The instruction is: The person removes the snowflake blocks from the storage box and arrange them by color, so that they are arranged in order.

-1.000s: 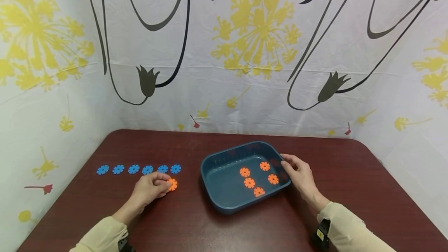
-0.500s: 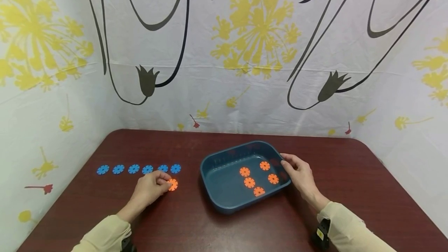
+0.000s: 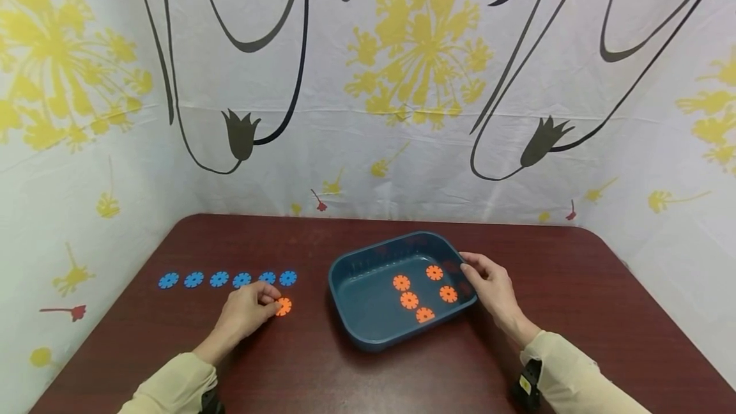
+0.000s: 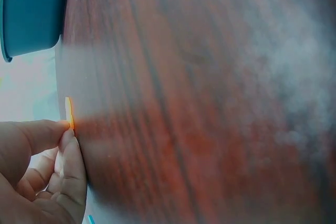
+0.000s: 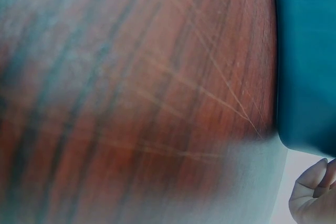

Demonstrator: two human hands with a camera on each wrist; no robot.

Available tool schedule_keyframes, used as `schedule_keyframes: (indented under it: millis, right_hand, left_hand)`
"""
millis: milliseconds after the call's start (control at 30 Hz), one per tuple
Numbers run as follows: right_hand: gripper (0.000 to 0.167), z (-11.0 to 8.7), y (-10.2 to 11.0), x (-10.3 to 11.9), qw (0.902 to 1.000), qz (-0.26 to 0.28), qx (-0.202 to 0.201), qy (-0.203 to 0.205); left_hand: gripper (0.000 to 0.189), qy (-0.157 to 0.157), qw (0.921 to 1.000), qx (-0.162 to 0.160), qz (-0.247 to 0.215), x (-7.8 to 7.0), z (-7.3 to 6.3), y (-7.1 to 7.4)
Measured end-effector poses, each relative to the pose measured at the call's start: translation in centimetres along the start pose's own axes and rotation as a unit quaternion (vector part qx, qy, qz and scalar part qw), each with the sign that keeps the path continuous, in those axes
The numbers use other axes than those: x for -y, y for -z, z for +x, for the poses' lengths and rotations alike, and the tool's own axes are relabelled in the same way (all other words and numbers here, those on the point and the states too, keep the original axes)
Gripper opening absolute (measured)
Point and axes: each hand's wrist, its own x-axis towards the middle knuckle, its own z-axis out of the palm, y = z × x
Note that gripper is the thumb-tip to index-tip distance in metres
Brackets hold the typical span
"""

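Note:
At the left of the table, my left hand [image 3: 244, 313] pinches the edge of an orange flower-shaped disc [image 3: 284, 306] between thumb and fingertips. In the left wrist view this disc is seen edge-on, low over the wood. Just beyond the hand runs a row of blue discs [image 3: 220, 278], one partly covered by the fingers. My right hand [image 3: 491, 289] grips the right end of a dark blue tray [image 3: 368, 318], thumb on the rim. Several orange discs [image 3: 409, 300] lie inside the tray. Its wall hides the lower part of the nearest one.
The reddish-brown table [image 3: 310, 375] has rounded far corners. Behind it and at both sides hangs a white cloth [image 3: 322, 94] with yellow and grey flower prints. The tray stands at an angle in the middle of the table.
My left wrist has shifted slightly to the right, and its fingers have changed pose a little around the orange disc. The right hand and the tray stay in place.

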Motion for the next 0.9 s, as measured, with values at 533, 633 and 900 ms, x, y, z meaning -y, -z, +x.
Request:
schedule_keyframes:
  millis: [533, 633, 900]
  right_hand:
    - [0.035, -0.1, 0.0, 0.0, 1.0, 0.002, -0.001, 0.0]
    - [0.034, -0.1, 0.0, 0.0, 1.0, 0.003, -0.002, 0.001]
    - [0.033, 0.0, 0.0, -0.2, 1.0, -0.001, -0.003, 0.007]
  left_hand:
    - [0.015, -0.02, 0.9803, 0.025, -0.195, -3.7, 0.0, -0.3]
    - [0.014, -0.023, 0.9695, 0.048, -0.239, -5.4, -0.1, -0.8]
    - [0.019, -0.061, 0.9536, 0.103, -0.276, -9.5, 0.0, -2.5]
